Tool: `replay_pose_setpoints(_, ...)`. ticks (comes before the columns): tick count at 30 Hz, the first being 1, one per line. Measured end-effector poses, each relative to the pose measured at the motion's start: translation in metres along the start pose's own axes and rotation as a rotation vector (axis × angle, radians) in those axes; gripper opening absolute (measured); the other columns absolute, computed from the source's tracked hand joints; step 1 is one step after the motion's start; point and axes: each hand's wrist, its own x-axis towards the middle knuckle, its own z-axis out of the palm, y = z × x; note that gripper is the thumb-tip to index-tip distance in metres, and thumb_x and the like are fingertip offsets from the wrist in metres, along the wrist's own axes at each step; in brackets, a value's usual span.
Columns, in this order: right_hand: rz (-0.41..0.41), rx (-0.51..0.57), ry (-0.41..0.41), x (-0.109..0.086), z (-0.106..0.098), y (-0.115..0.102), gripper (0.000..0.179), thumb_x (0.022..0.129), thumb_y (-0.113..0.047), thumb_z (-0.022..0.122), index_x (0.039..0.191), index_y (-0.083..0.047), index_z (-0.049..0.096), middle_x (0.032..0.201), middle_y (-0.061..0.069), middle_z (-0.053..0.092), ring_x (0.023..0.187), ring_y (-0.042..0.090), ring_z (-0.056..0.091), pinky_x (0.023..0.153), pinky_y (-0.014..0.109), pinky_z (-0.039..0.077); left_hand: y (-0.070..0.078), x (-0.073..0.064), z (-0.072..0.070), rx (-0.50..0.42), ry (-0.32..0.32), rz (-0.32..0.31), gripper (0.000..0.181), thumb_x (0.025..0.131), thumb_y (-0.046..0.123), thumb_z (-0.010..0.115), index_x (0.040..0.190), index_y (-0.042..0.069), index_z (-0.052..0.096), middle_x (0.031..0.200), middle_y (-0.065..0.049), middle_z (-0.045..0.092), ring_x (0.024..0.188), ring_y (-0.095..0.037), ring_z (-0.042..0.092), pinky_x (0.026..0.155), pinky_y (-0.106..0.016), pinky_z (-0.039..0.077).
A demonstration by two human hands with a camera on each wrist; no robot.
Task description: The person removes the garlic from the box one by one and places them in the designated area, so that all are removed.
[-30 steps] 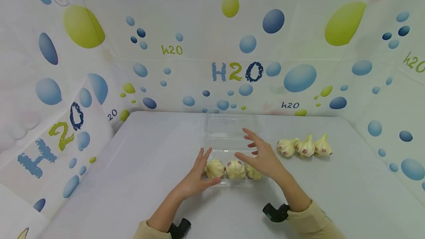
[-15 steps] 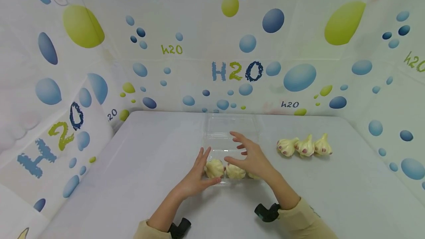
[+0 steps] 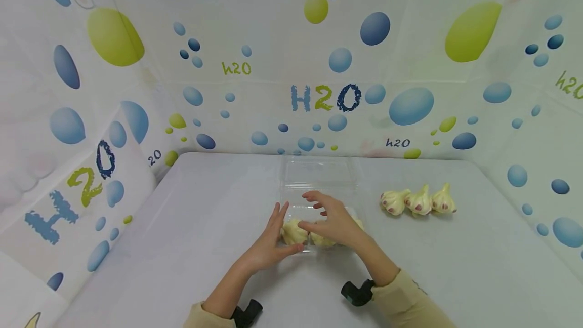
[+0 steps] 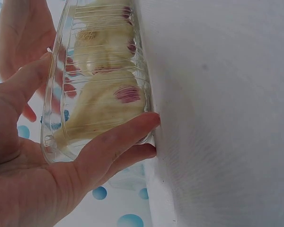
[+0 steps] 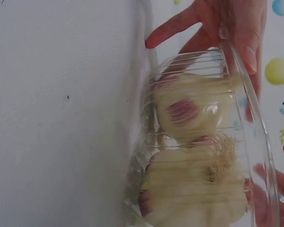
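A clear plastic clamshell box (image 3: 329, 250) sits on the table, lid (image 3: 314, 170) swung back. Garlic bulbs stand in its front tray: one on the left (image 3: 295, 232), one in the middle (image 3: 322, 241), and one on the right mostly behind my right hand. My left hand (image 3: 267, 247) rests at the tray's left front corner, fingers straight along the left side and thumb along the front rim; the left wrist view shows its fingers (image 4: 116, 142) against the plastic. Over the middle and right bulbs hovers my right hand (image 3: 336, 224), fingers loosely bent, nothing visible between thumb and fingers.
Three more garlic bulbs (image 3: 418, 202) stand in a row on the table, right of the box. A white sheet (image 3: 255, 24) printed with blue and green drops hangs behind and at the sides. Both wrists wear black camera mounts (image 3: 357, 292).
My right hand has moved left and slightly down, from above the right bulb to over the middle one. The left hand and the box have stayed in place.
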Motion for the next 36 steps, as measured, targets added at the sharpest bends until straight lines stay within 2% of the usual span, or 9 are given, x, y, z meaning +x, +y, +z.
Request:
replay_pose_setpoints(11, -0.115, 0.02, -0.13, 0.008, 0.011, 0.007, 0.056, 0.079, -0.026, 0.073, 0.126, -0.006, 0.051, 0.125, 0.009, 0.053, 0.108, 0.034, 0.052, 0.086, 0.048, 0.045, 0.001, 0.0, -0.001, -0.02, -0.001, 0.005, 0.096, 0.081, 0.028, 0.07, 0.148, 0.014, 0.002, 0.151, -0.018, -0.009, 0.136, -0.039, -0.001, 0.097, -0.066, 0.017)
replay_pose_setpoints(17, -0.143, 0.014, -0.2, 0.011, 0.014, 0.008, 0.051, 0.08, -0.02, 0.071, 0.125, -0.01, 0.051, 0.126, 0.005, 0.053, 0.107, 0.031, 0.054, 0.086, 0.044, 0.046, 0.001, 0.0, -0.001, -0.021, 0.0, 0.013, 0.096, 0.081, 0.028, 0.07, 0.148, 0.013, 0.002, 0.15, -0.019, -0.009, 0.136, -0.04, 0.0, 0.097, -0.066, 0.017)
replay_pose_setpoints(25, -0.235, -0.113, -0.256, 0.01, 0.015, 0.01, 0.047, 0.078, -0.015, 0.073, 0.121, -0.011, 0.056, 0.12, 0.004, 0.058, 0.099, 0.023, 0.055, 0.08, 0.038, 0.048, 0.001, -0.001, -0.001, -0.034, -0.005, 0.01, 0.095, 0.082, 0.03, 0.07, 0.148, 0.018, 0.003, 0.151, -0.018, -0.01, 0.136, -0.039, -0.001, 0.098, -0.065, 0.015)
replay_pose_setpoints(31, -0.26, -0.196, -0.274, 0.013, 0.019, 0.013, 0.049, 0.078, -0.017, 0.073, 0.123, -0.01, 0.055, 0.121, 0.004, 0.058, 0.109, 0.018, 0.054, 0.092, 0.036, 0.042, 0.002, -0.002, -0.001, -0.046, -0.007, 0.016, 0.095, 0.082, 0.029, 0.069, 0.148, 0.018, 0.002, 0.15, -0.018, -0.011, 0.136, -0.039, -0.003, 0.098, -0.065, 0.016)
replay_pose_setpoints(33, -0.255, -0.207, -0.286, 0.013, 0.02, 0.013, 0.052, 0.077, -0.017, 0.074, 0.124, -0.01, 0.055, 0.12, 0.004, 0.059, 0.107, 0.016, 0.054, 0.089, 0.035, 0.043, 0.002, -0.002, -0.001, -0.051, -0.007, 0.016, 0.095, 0.082, 0.028, 0.069, 0.148, 0.017, 0.002, 0.15, -0.018, -0.011, 0.136, -0.039, -0.003, 0.098, -0.065, 0.016)
replay_pose_setpoints(36, -0.245, -0.244, -0.306, 0.015, 0.021, 0.013, 0.055, 0.075, -0.019, 0.076, 0.125, -0.011, 0.054, 0.118, 0.002, 0.06, 0.095, 0.013, 0.055, 0.08, 0.03, 0.045, 0.002, -0.001, -0.001, -0.056, -0.006, 0.018, 0.096, 0.082, 0.025, 0.07, 0.148, 0.017, 0.002, 0.15, -0.019, -0.011, 0.136, -0.04, -0.002, 0.098, -0.065, 0.017)
